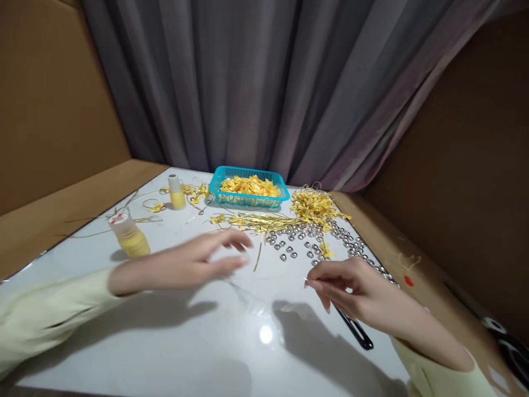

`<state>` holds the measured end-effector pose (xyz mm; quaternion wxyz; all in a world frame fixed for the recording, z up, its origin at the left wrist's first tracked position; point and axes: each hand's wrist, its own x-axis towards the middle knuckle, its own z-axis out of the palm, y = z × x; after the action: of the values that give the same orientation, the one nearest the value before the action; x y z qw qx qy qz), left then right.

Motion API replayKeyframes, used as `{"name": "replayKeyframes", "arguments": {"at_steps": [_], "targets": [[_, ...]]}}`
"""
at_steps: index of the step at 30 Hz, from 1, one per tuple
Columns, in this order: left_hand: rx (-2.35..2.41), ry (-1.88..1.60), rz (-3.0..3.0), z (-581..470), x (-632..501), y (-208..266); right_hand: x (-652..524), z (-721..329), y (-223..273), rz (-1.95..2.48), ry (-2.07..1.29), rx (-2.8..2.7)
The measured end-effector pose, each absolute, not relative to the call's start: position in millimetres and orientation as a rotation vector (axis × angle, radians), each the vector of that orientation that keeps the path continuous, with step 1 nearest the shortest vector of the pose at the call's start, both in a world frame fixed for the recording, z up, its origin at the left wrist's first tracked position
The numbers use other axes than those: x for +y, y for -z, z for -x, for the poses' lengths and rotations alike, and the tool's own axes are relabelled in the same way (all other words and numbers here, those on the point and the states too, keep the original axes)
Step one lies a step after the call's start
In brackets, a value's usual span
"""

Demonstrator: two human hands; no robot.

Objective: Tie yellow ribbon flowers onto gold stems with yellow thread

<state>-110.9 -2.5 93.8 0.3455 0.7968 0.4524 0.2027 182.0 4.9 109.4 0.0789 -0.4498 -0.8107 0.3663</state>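
Note:
My left hand [194, 259] hovers over the white board with its thumb and fingers apart, blurred a little by motion and holding nothing. My right hand [351, 286] is closed in a pinch. A tiny pale glint shows at its fingertips, too small to name. Under that hand a black slotted handle [359, 332] sticks out; its other end is hidden, and I cannot tell whether the hand touches it. Just beyond the right hand are silver heart-shaped beads [291, 251] and a yellow ribbon flower [326, 251]. Gold wire stems [264, 222] lie past the left fingertips.
A blue basket [250, 199] of yellow petals stands at the back of the white board [198, 342]. Right of it is a yellow flower pile [316, 205]. Two yellow bottles, one upright bottle [177, 193] and one nearer bottle [130, 237], stand left. Scissors [512, 347] lie far right.

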Motion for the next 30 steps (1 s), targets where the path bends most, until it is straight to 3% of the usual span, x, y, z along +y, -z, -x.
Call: {"name": "replayKeyframes", "arguments": {"at_steps": [6, 13, 21, 30], "targets": [[0.655, -0.263, -1.821, 31.3, 14.3, -62.6, 10.9, -181.2, -113.9, 1.195, -1.030, -2.641], [0.658, -0.317, -1.665, 31.5, 10.0, -53.9, 17.7, -179.9, -114.0, 1.061, -0.942, -2.777], [0.731, -0.293, -1.690, 48.2, 11.2, -49.1, 34.3, -181.3, -111.7, 1.125, -1.213, -2.685], [0.907, -0.204, -1.801, 91.8, 13.5, -53.5, 46.1, -191.9, -108.5, 1.155, -1.285, -2.677]]}}
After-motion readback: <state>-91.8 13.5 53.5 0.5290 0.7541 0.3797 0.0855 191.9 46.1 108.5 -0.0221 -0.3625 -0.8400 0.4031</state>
